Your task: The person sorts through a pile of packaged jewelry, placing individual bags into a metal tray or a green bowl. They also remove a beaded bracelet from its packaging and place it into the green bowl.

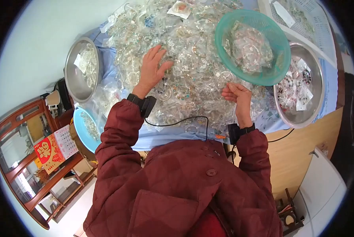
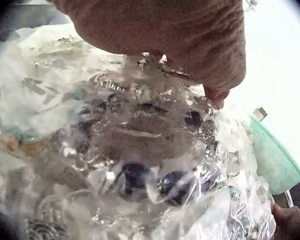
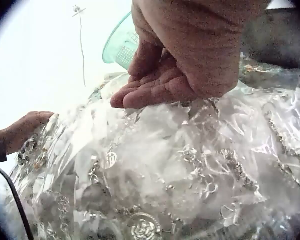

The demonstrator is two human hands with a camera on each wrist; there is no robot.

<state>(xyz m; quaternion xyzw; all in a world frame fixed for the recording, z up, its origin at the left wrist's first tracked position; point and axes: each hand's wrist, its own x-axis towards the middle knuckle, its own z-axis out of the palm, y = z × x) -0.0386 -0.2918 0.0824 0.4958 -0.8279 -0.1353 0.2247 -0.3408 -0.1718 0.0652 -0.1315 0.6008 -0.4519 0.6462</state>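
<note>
A wide heap of small clear bags with jewellery (image 1: pixel 185 55) covers the table. The left hand (image 1: pixel 152 71) lies on the heap's left part with fingers spread; in the left wrist view that hand (image 2: pixel 175 40) is over bags with dark round beads (image 2: pixel 132 177). Right of the heap's middle, the right hand (image 1: pixel 239 98) has its fingers slightly bent, palm partly turned up. In the right wrist view its fingers (image 3: pixel 155 90) rest against the bags (image 3: pixel 165 150), and nothing is seen held between them.
A green basket (image 1: pixel 281 67) with bags sits at the heap's right. Steel bowls stand at the left (image 1: pixel 70 75) and right (image 1: pixel 319 94), a blue basin (image 1: pixel 80 130) at lower left, a white tray (image 1: pixel 323 47) at upper right. A black cable (image 1: pixel 177 123) crosses the heap's near side.
</note>
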